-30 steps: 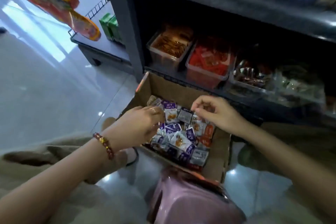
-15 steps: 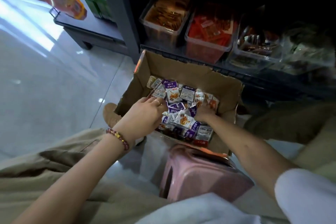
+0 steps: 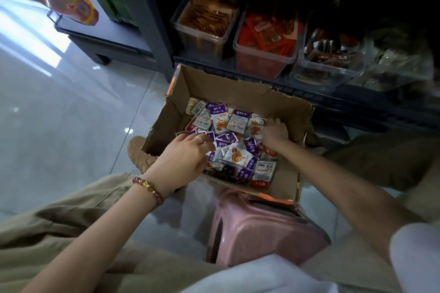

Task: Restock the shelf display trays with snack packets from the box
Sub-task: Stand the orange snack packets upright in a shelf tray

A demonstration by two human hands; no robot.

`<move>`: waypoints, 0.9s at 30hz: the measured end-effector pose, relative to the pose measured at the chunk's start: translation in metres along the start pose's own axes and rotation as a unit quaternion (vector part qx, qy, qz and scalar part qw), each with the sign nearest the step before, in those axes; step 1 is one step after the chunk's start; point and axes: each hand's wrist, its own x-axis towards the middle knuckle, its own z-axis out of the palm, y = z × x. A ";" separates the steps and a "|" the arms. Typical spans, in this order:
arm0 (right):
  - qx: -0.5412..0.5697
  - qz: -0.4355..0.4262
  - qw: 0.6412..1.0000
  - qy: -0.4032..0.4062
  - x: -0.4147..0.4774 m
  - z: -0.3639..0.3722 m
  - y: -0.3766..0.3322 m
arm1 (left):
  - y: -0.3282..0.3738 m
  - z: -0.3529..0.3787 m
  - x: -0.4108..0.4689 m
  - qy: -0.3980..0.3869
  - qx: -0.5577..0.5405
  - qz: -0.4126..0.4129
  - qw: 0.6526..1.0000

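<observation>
1. The cardboard box (image 3: 214, 88) sits on the floor between my knees. Its far wall is just in front of the bottom shelf's front edge (image 3: 333, 102). The top edges are torn and ragged, and the far wall stands higher than the near one.
2. Snack packets (image 3: 238, 154), mostly purple and white, lie in a loose heap inside the box, below the rim on every side.
3. My left hand (image 3: 183, 157), with a ring and a beaded bracelet (image 3: 148, 187), reaches in over the near-left edge. Its fingers are bent together onto the heap with the tips buried, so I cannot tell whether they pinch a packet.
4. My right hand (image 3: 275, 132) is deeper in, just beside the right wall. Its fingers curl down into the pile, and I cannot tell if they have hold of anything.
5. An uncovered band of packets lies between my hands.
6. Beyond the far wall, three clear trays stand side by side on the low shelf with open tops: one of brown sticks (image 3: 204, 40), one of red packets (image 3: 262, 64) and a darker mixed one (image 3: 326, 74). The space above them is dark.
7. A pink stool (image 3: 262, 228) is at the box's near wall, touching or just beside it.
8. A grey shelf post (image 3: 147, 19) rises near the box's far-left corner, and glossy floor (image 3: 71, 114) spreads out to the left.
</observation>
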 end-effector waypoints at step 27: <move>-0.023 -0.035 0.980 -0.195 -0.024 0.021 -0.004 | 0.012 -0.002 -0.002 0.019 -0.261 -0.359 0.896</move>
